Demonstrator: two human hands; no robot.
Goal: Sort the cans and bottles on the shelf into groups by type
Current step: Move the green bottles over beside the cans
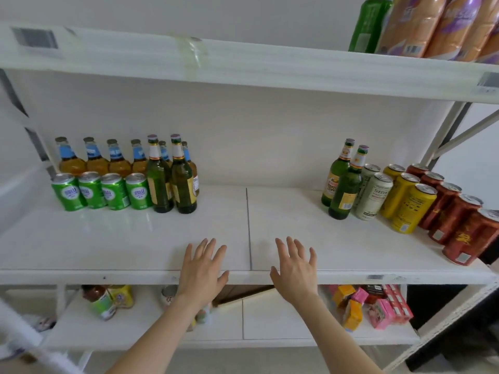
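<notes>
While both hands hover bare and spread above the shelf (108, 238) front, left hand (202, 268) and right hand (295, 268) holding nothing: reach for the two green bottles (341, 182) standing upright at right, necks up, beside white cans (374, 195); grip low, carry vertical, join the matching green pair (172, 179) at left

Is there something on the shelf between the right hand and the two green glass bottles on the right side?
Nothing visible stands between them. The right hand is open over the bare white shelf board, and the two green glass bottles stand at the near left edge of their group, the white cans being on their far side.
</notes>
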